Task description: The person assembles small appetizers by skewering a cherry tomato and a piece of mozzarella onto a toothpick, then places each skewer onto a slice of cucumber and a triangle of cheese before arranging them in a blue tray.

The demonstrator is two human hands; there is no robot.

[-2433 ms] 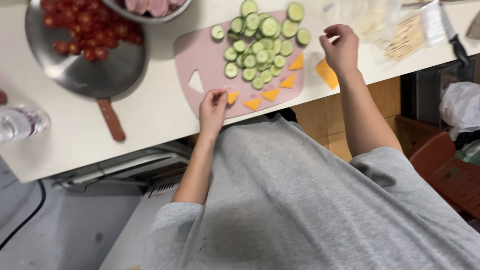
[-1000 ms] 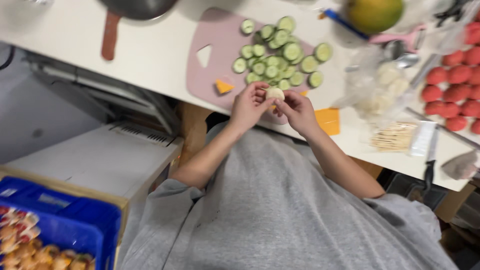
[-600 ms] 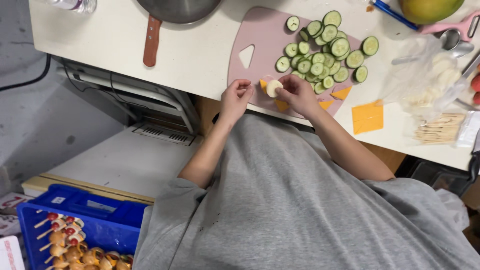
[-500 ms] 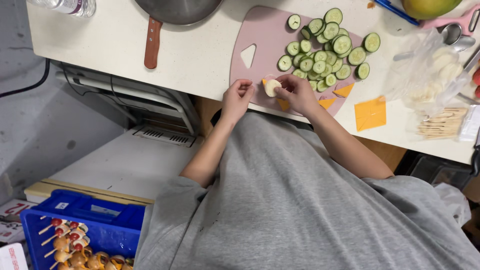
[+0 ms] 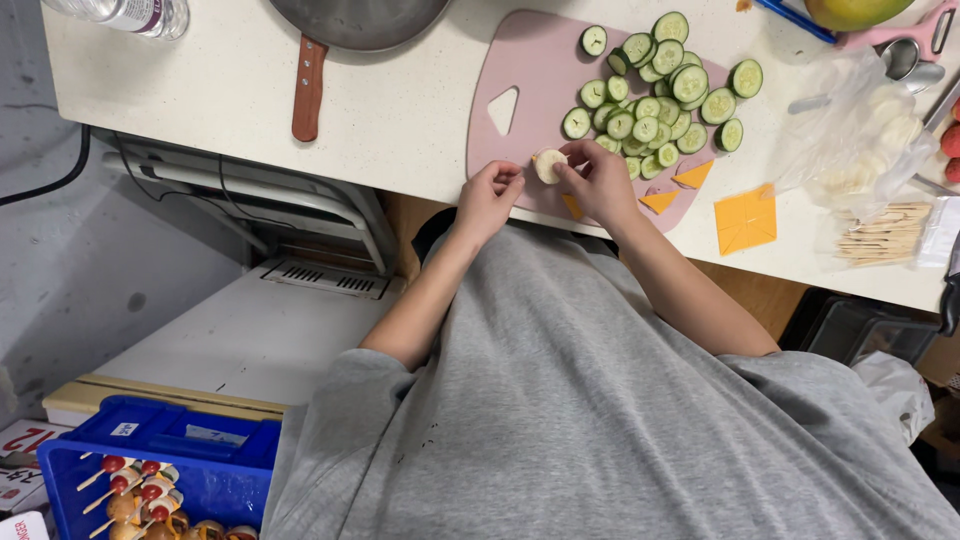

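Observation:
My right hand [image 5: 603, 182] pinches a pale round slice [image 5: 548, 165] just above the near edge of a pink cutting board [image 5: 520, 60]. My left hand [image 5: 488, 196] is beside it with its fingers pinched together, the fingertips close to the slice's left edge; anything thin in them is too small to see. Several cucumber slices [image 5: 655, 90] are piled at the board's far right. Orange cheese triangles [image 5: 690, 176] lie on the board by my right wrist.
An orange cheese square [image 5: 745, 218], a clear bag of pale slices [image 5: 865, 130] and a bundle of toothpicks [image 5: 885, 232] lie to the right. A wooden-handled pan [image 5: 310, 85] and a water bottle [image 5: 130, 12] are at the left. A blue crate of skewers [image 5: 160, 480] sits on the floor.
My hands, apart 2.4 s ago on the cheese pieces, have come together around the pale slice. In the last half second they stay at the board's near edge.

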